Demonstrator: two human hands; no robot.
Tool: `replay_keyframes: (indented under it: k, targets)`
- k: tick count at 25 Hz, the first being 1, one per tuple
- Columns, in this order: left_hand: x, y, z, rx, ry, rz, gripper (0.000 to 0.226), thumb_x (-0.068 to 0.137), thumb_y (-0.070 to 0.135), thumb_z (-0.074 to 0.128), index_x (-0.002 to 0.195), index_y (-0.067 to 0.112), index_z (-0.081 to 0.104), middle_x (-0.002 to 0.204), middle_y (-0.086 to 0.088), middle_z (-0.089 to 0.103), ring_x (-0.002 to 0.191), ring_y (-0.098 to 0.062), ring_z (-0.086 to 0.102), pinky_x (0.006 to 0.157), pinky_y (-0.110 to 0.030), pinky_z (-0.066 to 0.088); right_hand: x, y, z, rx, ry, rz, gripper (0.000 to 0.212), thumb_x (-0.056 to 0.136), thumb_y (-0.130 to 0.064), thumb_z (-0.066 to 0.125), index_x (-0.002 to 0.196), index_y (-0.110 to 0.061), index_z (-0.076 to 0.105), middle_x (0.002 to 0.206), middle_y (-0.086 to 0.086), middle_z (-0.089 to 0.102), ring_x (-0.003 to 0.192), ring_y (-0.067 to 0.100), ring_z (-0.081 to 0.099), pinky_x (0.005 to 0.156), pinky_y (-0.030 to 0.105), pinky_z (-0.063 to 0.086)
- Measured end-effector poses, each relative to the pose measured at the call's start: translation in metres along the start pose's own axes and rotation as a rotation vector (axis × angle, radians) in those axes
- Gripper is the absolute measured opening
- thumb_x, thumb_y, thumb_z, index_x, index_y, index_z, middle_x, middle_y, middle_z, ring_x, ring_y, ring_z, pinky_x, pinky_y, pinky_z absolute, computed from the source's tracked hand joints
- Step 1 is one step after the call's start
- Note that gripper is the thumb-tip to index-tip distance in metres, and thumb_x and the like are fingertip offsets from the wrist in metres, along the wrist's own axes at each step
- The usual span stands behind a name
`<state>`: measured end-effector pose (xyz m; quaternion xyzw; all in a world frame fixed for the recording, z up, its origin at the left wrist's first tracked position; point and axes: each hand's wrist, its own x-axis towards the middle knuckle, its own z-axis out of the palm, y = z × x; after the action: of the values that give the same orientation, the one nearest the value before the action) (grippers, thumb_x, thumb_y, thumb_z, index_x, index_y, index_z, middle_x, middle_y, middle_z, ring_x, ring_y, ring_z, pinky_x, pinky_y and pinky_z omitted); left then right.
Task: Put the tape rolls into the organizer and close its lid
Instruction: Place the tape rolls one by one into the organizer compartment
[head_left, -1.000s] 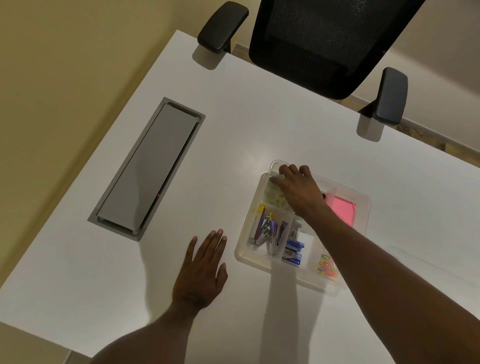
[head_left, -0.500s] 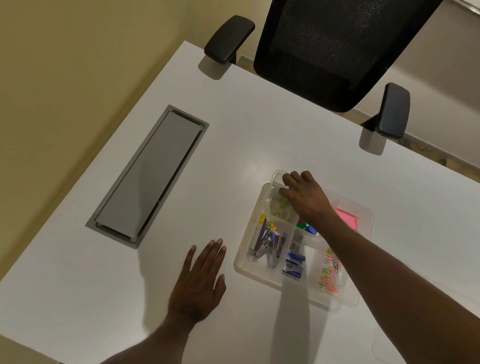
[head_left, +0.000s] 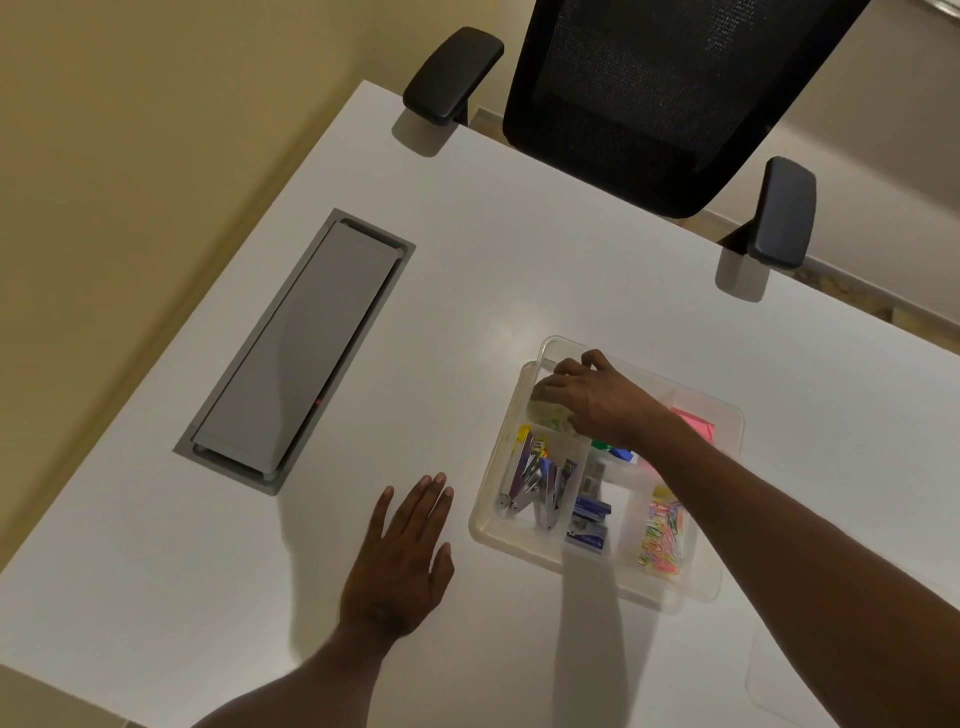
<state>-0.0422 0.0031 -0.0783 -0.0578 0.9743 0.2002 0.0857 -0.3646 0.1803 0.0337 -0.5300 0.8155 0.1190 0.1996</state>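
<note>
A clear plastic organizer (head_left: 484, 525) with several compartments stands on the white desk (head_left: 519, 291). Pale yellowish tape rolls (head_left: 546, 415) lie in its far-left compartment. My right hand (head_left: 597, 400) reaches into that compartment with bent fingers resting on the rolls; the thumb is hidden, so a grip cannot be made out. My left hand (head_left: 400, 556) lies flat and open on the desk just left of the organizer. A faint clear sheet at the bottom right may be the lid (head_left: 774, 691).
Staplers (head_left: 535, 483), blue staple boxes (head_left: 589, 522), coloured paper clips (head_left: 660, 535) and pink notes (head_left: 693, 423) fill the other compartments. A grey cable hatch (head_left: 296, 348) is set in the desk at left. A black office chair (head_left: 649, 104) stands behind the far edge.
The camera has shifted, so the organizer sits lower right in view. My right hand has dipped a little lower onto the tape rolls. My left hand stays flat on the desk.
</note>
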Motion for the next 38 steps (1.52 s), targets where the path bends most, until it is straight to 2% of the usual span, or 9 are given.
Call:
replay_keyframes:
  k: [7,11,16,20,24,28,31,34,38]
  targets:
    - [0.0,0.0,0.002,0.005,-0.003,0.002,0.067,0.107,0.052,0.035,0.168,0.025,0.024,0.177,0.003,0.018,0.164,-0.017,0.017,0.131,-0.055,0.019,0.001,0.0,0.011,-0.062,0.111,-0.019,0.041,0.078,-0.018,0.081,0.117,-0.025,0.069,0.108,0.0,0.069,0.105,0.026,0.06,0.093,0.045,0.041]
    - [0.0,0.0,0.002,0.009,-0.003,-0.001,0.068,0.107,0.052,0.036,0.168,0.025,0.023,0.177,0.003,0.016,0.165,-0.016,0.013,0.131,-0.054,0.017,0.001,-0.005,0.009,-0.048,0.122,-0.077,0.04,0.081,-0.017,0.079,0.118,-0.028,0.069,0.115,0.0,0.064,0.11,0.025,0.058,0.095,0.045,0.039]
    - [0.0,0.0,0.002,0.011,-0.002,-0.001,0.067,0.107,0.053,0.033,0.168,0.025,0.023,0.177,0.003,0.018,0.164,-0.017,0.016,0.131,-0.054,0.017,0.002,-0.004,0.007,-0.1,0.108,-0.03,0.032,0.076,-0.012,0.082,0.103,-0.024,0.072,0.103,0.0,0.067,0.101,0.025,0.058,0.091,0.044,0.04]
    - [0.0,0.0,0.001,0.021,0.009,0.006,0.067,0.107,0.051,0.035,0.167,0.024,0.025,0.177,0.002,0.019,0.164,-0.018,0.017,0.131,-0.054,0.017,-0.001,-0.008,0.009,-0.064,0.079,-0.054,0.036,0.08,-0.014,0.079,0.113,-0.026,0.07,0.113,-0.002,0.068,0.109,0.024,0.057,0.094,0.043,0.038]
    - [0.0,0.0,0.0,0.014,0.014,0.01,0.067,0.107,0.051,0.036,0.167,0.024,0.025,0.177,0.002,0.018,0.164,-0.017,0.016,0.131,-0.054,0.017,-0.007,-0.008,0.012,-0.036,0.063,-0.03,0.031,0.09,-0.015,0.067,0.119,-0.027,0.068,0.122,-0.004,0.067,0.117,0.021,0.054,0.1,0.043,0.034]
    - [0.0,0.0,0.001,0.014,0.012,0.005,0.068,0.107,0.052,0.036,0.168,0.025,0.023,0.177,0.003,0.017,0.164,-0.017,0.015,0.131,-0.055,0.018,-0.012,-0.008,0.013,-0.035,0.161,0.035,0.038,0.09,-0.023,0.063,0.128,-0.021,0.061,0.132,0.004,0.062,0.124,0.023,0.055,0.106,0.045,0.035]
    - [0.0,0.0,0.002,0.011,0.018,0.008,0.067,0.107,0.052,0.035,0.168,0.025,0.023,0.177,0.003,0.017,0.164,-0.016,0.015,0.131,-0.055,0.018,-0.018,-0.006,0.018,-0.01,0.159,0.062,0.034,0.097,-0.034,0.046,0.125,-0.021,0.06,0.138,0.004,0.059,0.134,0.023,0.05,0.11,0.045,0.032]
    - [0.0,-0.001,0.002,0.01,0.027,0.008,0.067,0.107,0.052,0.034,0.168,0.026,0.022,0.177,0.003,0.016,0.164,-0.017,0.016,0.131,-0.054,0.017,-0.022,-0.008,0.022,-0.002,0.098,0.115,0.047,0.099,-0.041,0.023,0.119,-0.024,0.061,0.138,0.0,0.059,0.141,0.022,0.044,0.112,0.045,0.028]
    - [0.0,0.0,0.002,0.011,0.026,0.011,0.067,0.107,0.05,0.036,0.168,0.024,0.023,0.177,0.003,0.015,0.164,-0.015,0.014,0.131,-0.055,0.02,-0.022,-0.012,0.024,0.032,0.104,0.152,0.056,0.098,-0.042,0.014,0.122,-0.023,0.062,0.139,0.002,0.059,0.142,0.023,0.043,0.114,0.047,0.027]
